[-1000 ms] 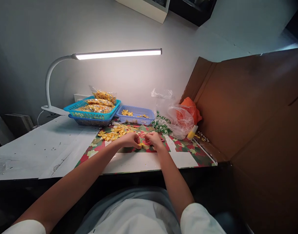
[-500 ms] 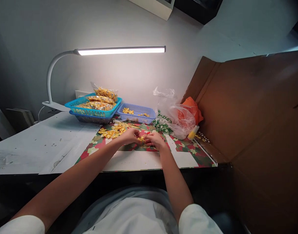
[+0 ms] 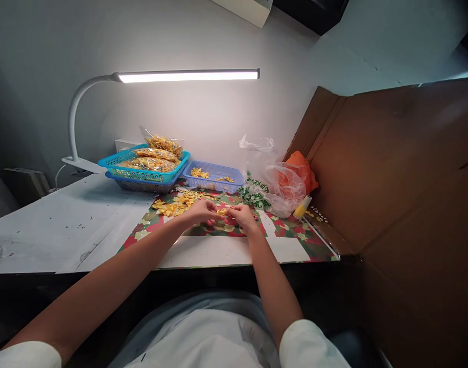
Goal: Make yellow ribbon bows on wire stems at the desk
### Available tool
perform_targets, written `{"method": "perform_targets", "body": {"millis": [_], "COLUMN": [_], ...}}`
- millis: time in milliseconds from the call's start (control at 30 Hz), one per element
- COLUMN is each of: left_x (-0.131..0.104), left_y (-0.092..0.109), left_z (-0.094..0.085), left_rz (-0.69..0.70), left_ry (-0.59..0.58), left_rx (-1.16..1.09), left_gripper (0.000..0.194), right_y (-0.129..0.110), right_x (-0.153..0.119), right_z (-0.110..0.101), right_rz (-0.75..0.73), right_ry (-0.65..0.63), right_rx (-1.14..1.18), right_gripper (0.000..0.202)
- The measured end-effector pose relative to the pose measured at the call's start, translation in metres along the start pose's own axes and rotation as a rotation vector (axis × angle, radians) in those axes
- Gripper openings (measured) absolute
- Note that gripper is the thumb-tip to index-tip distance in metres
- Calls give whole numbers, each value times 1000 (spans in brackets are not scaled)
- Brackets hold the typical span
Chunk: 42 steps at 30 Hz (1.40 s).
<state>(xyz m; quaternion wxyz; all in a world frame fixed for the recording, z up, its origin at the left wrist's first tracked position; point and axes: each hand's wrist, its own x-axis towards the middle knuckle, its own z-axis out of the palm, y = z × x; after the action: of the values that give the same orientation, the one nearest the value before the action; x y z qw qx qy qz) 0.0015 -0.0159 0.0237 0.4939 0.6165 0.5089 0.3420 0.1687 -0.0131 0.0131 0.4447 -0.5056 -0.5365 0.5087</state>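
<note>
Over the patterned mat (image 3: pixel 234 228), a small yellow bow-like piece (image 3: pixel 221 211) is pinched between my two hands. My left hand (image 3: pixel 203 211) grips it from the left, fingers closed. From the right, the fingertips of my right hand (image 3: pixel 241 216) close on the same piece. Its fine details are too small to make out. Just left of my left hand lies a pile of yellow pieces (image 3: pixel 172 205), with thin gold sticks (image 3: pixel 203 195) behind it.
A turquoise basket (image 3: pixel 142 175) of bagged yellow pieces stands back left, beside a blue-violet basket (image 3: pixel 228 186). Clear plastic bags (image 3: pixel 274 186), an orange bag (image 3: pixel 305 168) and a yellow-white tube (image 3: pixel 302 207) are at right. A cardboard panel (image 3: pixel 402 163) rises on the right; a lamp (image 3: pixel 188 76) hangs above.
The fingers of both hands have shifted slightly around the yellow piece, and my left hand's fingers reach a little further right. The whole view has moved slightly.
</note>
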Motion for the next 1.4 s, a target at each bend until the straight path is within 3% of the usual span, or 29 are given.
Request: {"method": "perform_targets", "body": {"millis": [267, 733, 1133, 1400], "left_x": [-3, 0, 0, 5], "left_y": [7, -1, -1, -6], "left_z": [1, 2, 8, 7], "left_rz": [6, 199, 207, 106], "left_ry": [35, 59, 69, 143], "left_rx": [-135, -35, -43, -106], "left_gripper": [46, 37, 43, 47], "right_y": [-4, 6, 4, 2], "right_x": [-3, 3, 0, -1], "right_z": [0, -2, 0, 4], "right_rz": [-18, -65, -52, -27], "right_ry": [20, -10, 17, 68], "right_rx": [-36, -38, -39, -38], "right_gripper": [7, 9, 9, 8]}}
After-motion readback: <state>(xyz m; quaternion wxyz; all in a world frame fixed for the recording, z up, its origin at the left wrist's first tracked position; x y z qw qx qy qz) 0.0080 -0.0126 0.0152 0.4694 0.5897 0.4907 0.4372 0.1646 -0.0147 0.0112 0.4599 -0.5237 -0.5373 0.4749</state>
